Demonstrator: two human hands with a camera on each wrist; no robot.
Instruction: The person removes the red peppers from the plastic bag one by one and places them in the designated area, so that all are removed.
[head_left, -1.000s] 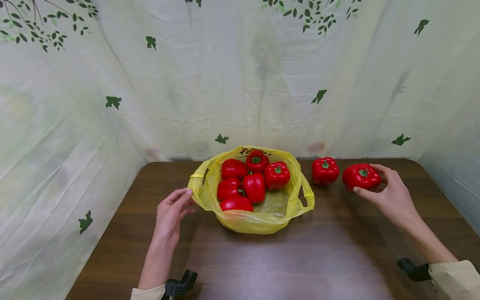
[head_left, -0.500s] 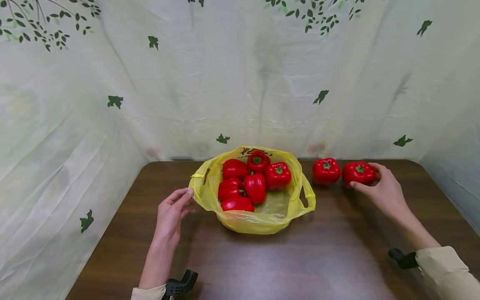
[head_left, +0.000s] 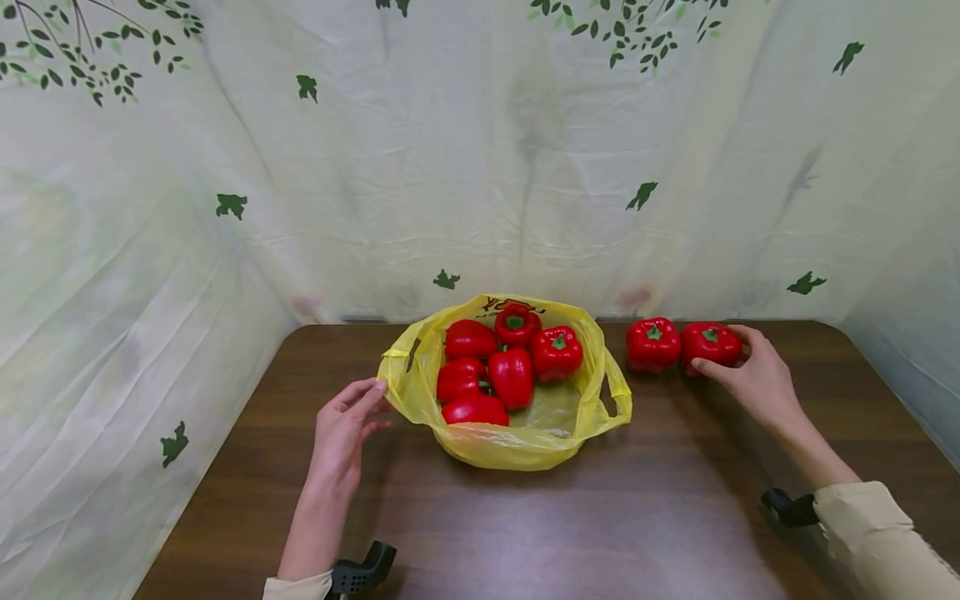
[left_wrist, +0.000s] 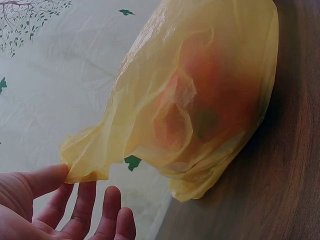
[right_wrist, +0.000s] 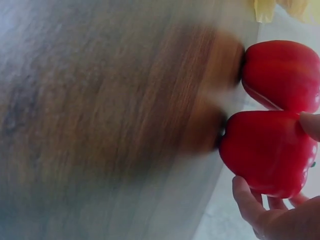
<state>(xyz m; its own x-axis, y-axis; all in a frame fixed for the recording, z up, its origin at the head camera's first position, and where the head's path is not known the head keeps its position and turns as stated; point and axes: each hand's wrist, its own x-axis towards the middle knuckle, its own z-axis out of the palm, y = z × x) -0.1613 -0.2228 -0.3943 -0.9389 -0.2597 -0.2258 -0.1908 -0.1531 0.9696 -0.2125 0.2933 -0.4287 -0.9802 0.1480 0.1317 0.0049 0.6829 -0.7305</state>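
Observation:
A yellow plastic bag [head_left: 510,454] stands with its mouth open on the table, several red bell peppers [head_left: 512,377] inside it. My left hand [head_left: 345,429] pinches the bag's left handle between thumb and fingers; in the left wrist view the thumb presses the yellow film [left_wrist: 87,157]. To the right of the bag, my right hand [head_left: 757,375] grips a red bell pepper [head_left: 708,343] from its right side, thumb in front and fingers behind. That pepper stands stem up, right beside another red bell pepper [head_left: 652,344]; the two overlap in the right wrist view.
The brown wooden table [head_left: 570,533] ends at the back against a pale curtain [head_left: 450,167] printed with green leaves and birds. The bag's right handle [head_left: 617,400] sticks out toward the outer peppers. A black wrist camera [head_left: 363,568] sits on the left wrist, another [head_left: 789,508] on the right.
My right hand has moved left and set its pepper down beside the other loose one, closing the gap between them. The left hand and the bag hold the same place.

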